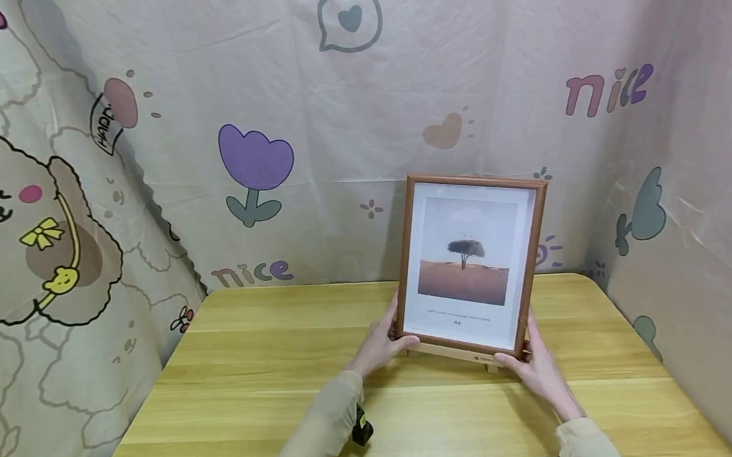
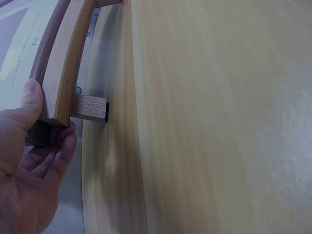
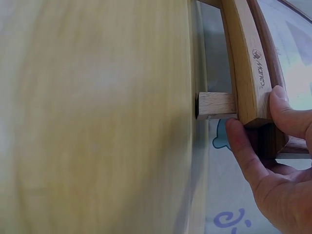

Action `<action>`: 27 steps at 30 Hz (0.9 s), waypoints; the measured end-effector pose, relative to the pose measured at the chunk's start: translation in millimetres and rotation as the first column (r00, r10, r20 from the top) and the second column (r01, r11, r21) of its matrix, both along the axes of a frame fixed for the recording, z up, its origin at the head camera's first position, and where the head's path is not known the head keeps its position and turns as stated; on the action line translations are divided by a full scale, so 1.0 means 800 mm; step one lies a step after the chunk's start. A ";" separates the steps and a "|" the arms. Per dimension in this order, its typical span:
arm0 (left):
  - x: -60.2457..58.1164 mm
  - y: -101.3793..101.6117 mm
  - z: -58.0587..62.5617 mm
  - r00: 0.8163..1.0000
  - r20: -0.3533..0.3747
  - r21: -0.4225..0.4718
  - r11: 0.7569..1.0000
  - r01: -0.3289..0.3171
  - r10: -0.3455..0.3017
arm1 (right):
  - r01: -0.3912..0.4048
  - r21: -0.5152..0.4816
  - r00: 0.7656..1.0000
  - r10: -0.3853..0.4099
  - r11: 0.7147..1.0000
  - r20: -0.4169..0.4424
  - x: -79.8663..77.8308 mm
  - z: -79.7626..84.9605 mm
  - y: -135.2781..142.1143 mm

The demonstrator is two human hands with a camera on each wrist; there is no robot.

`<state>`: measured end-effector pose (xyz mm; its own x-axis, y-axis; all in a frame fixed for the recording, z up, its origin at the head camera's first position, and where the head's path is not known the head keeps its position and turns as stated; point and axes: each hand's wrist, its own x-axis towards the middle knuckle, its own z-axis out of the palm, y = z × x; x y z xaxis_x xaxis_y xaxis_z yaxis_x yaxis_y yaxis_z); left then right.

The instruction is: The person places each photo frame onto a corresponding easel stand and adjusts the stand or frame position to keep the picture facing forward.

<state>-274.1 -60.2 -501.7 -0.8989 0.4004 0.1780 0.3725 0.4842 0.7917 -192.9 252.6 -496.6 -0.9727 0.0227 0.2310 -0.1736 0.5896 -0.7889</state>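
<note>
A picture frame (image 1: 464, 249) with a brown wooden border and a print of a lone tree leans back on a light wooden easel (image 1: 447, 352) toward the table's far side. My left hand (image 1: 378, 346) grips its lower left corner, thumb at the front and fingers curled behind. At the lower right corner my right hand (image 1: 538, 369) holds it the same way. The left wrist view shows the easel's ledge (image 2: 63, 73) under the frame and a short leg with a black end. Dark lettering marks the ledge (image 3: 251, 68) in the right wrist view.
The light wood table (image 1: 272, 350) has rounded far corners. Behind it and along both sides hangs a pale cloth (image 1: 344, 115) printed with flowers, hearts and a cartoon bear. The frame's top stands close before the back cloth.
</note>
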 end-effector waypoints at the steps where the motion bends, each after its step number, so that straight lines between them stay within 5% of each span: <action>1: 0.000 0.000 0.000 1.000 0.000 -0.004 1.000 -0.003 0.003 | -0.001 -0.001 1.000 0.001 1.000 0.001 0.000 0.000 0.000; 27: 0.006 -0.014 0.000 0.998 -0.048 0.007 1.000 -0.029 0.029 | -0.011 0.006 1.000 0.011 1.000 0.021 -0.012 -0.002 -0.009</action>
